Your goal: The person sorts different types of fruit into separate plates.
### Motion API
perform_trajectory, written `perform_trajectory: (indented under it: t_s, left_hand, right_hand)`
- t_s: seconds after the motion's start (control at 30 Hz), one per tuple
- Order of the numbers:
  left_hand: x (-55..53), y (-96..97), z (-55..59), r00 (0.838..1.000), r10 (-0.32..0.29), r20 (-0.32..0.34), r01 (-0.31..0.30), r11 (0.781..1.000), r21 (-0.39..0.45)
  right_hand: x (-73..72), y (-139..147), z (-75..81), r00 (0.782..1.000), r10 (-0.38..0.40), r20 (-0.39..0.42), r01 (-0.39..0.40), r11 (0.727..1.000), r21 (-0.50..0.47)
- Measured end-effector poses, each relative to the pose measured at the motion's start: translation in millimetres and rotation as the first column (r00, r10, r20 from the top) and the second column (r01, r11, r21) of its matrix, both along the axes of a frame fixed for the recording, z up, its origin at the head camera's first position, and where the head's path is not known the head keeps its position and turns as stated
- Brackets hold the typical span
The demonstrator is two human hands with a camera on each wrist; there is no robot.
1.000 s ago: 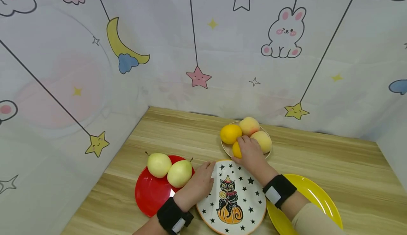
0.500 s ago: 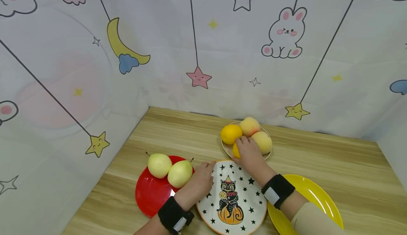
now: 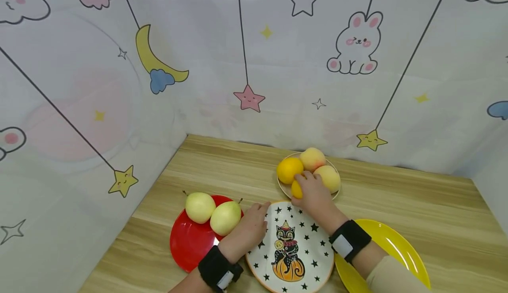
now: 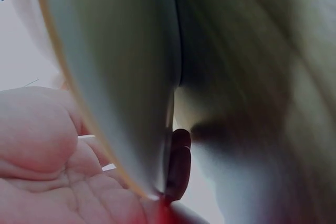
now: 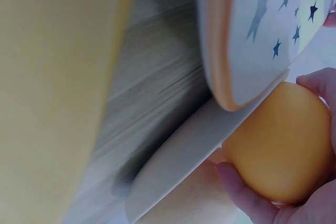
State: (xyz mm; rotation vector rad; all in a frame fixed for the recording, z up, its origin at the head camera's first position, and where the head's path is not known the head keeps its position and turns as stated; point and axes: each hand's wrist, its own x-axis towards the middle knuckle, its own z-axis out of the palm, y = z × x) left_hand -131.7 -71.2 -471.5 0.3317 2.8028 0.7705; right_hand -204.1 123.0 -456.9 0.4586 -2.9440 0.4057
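Head view, left hand: the left hand (image 3: 248, 229) lies with its fingers extended along the left rim of a round white ceramic plate with an orange edge, black stars and a costumed cat on a pumpkin (image 3: 313, 244); the fingers touch the rim.
Head view, right hand: the right hand (image 3: 315, 194), fingers bent, grips a smooth round orange-coloured fruit (image 3: 296, 190) at the near side of a small round cream plate (image 3: 284, 188); whether the fruit touches that plate cannot be told.
Cream plate: it also bears a second round orange-coloured fruit (image 3: 290, 170), a pale yellow peach with a pink blush (image 3: 312, 159) and another pale yellow peach (image 3: 328, 179).
Red plate: a glossy red round plate (image 3: 190, 244), left of the starry plate, bears two pale yellow-green pears with stems (image 3: 200, 207).
Yellow plate: a glossy yellow plate (image 3: 397, 244) lies to the right, partly beneath the right forearm.
Tabletop: all the plates stand on a pale wood-grain tabletop (image 3: 222, 165).
Left wrist view, rim: the starry plate's side shows edge-on, the palm beside its orange edge, one fingertip visible past the plate; a red patch below is blurred.
Right wrist view, fruit: thumb and fingers curve round opposite sides of the gripped fruit, just beside the cream plate's edge.
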Motion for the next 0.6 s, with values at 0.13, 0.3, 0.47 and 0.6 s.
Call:
perform_trajectory:
  t_s: [0.13,0.3,0.47,0.6]
  left_hand:
    - [-0.8,0.2,-1.6,1.0,-0.01,-0.026,0.01,1.0,-0.015]
    - [-1.5,0.7,-3.7,0.998,-0.011,-0.056,0.008,0.999,-0.045]
    - [-2.4,0.1,-5.3,0.996,-0.015,-0.084,0.01,0.998,-0.056]
    - [-2.9,-0.5,-6.2,0.993,-0.022,-0.115,0.015,0.998,-0.065]
  right_hand:
    - [1.1,1.3,2.0,1.0,-0.009,-0.019,0.009,1.0,-0.006]
    - [3.3,0.3,3.3,0.999,-0.014,-0.045,0.014,1.0,0.001]
    - [5.8,-0.3,2.8,0.997,-0.015,-0.078,0.013,1.0,-0.025]
    - [7.7,-1.2,3.5,0.997,-0.021,-0.08,0.019,0.999,-0.029]
